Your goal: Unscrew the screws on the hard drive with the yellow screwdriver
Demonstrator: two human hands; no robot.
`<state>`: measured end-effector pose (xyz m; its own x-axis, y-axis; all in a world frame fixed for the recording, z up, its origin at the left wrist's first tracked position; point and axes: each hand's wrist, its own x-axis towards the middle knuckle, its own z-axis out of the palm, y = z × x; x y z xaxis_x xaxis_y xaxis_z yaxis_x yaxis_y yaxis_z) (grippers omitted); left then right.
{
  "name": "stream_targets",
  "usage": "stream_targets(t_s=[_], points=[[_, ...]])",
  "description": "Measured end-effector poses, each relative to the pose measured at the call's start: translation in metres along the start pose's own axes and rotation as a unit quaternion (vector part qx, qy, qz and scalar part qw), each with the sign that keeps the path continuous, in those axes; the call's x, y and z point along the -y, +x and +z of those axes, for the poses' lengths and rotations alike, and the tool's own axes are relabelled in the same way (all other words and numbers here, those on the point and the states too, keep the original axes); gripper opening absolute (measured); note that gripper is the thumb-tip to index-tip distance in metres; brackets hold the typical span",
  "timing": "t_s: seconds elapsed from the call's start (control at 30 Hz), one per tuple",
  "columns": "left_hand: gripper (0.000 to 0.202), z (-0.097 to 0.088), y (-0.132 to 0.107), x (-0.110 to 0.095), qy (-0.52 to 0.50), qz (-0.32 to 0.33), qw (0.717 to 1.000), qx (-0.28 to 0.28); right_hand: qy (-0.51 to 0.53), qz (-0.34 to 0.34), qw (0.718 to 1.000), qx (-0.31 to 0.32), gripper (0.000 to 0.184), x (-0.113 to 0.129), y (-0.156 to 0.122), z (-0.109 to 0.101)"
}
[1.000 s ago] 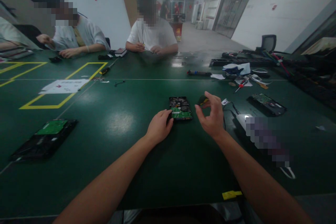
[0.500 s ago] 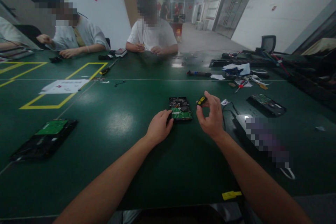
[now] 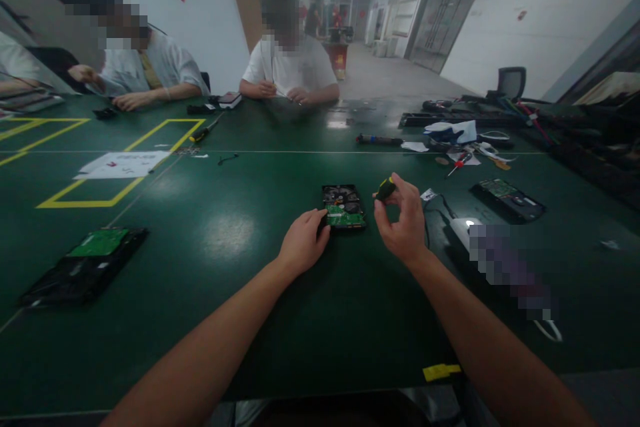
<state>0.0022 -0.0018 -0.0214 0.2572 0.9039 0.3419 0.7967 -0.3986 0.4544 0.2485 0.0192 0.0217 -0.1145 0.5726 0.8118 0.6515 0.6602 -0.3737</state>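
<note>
A black hard drive with a green circuit board facing up lies on the green table in front of me. My left hand rests against its near left corner, fingers curled on its edge. My right hand is raised just right of the drive, fingers pinched round a small screwdriver with a black and yellow handle. The tool's tip is hidden.
A second drive lies at the near left, a third at the right. Tools, rags and cables clutter the far right. Two people sit across the table. Yellow tape outlines and a paper sheet mark the left.
My right hand has turned the screwdriver slightly in its fingers, so the yellow and black handle shows more clearly. My left hand and the drive have stayed put.
</note>
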Motion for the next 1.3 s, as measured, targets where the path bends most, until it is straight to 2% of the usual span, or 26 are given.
stream_targets(t_s=[0.17,0.33,0.87,1.1,1.3], points=[[0.044,0.0002,0.0000,-0.0001,-0.002,-0.002,1.000,-0.002,-0.001,-0.003,1.000,-0.016,0.075,-0.0013,0.0005,-0.0010],[0.045,-0.0003,0.0001,0.0004,0.000,-0.002,1.000,0.004,0.010,0.001,1.000,-0.002,0.074,-0.0004,0.0000,-0.0015],[0.044,-0.0022,0.0001,-0.0017,0.001,-0.009,1.000,0.007,-0.006,-0.005,1.000,-0.010,0.070,0.0059,0.0035,-0.0047],[0.044,-0.0002,-0.0001,0.0008,-0.001,0.006,1.000,-0.002,0.018,-0.006,1.000,0.010,0.071,0.0053,0.0019,-0.0032],[0.043,0.0015,-0.0004,0.0029,0.003,0.000,1.000,-0.005,0.003,0.013,1.000,-0.024,0.075,0.0005,0.0009,-0.0014]])
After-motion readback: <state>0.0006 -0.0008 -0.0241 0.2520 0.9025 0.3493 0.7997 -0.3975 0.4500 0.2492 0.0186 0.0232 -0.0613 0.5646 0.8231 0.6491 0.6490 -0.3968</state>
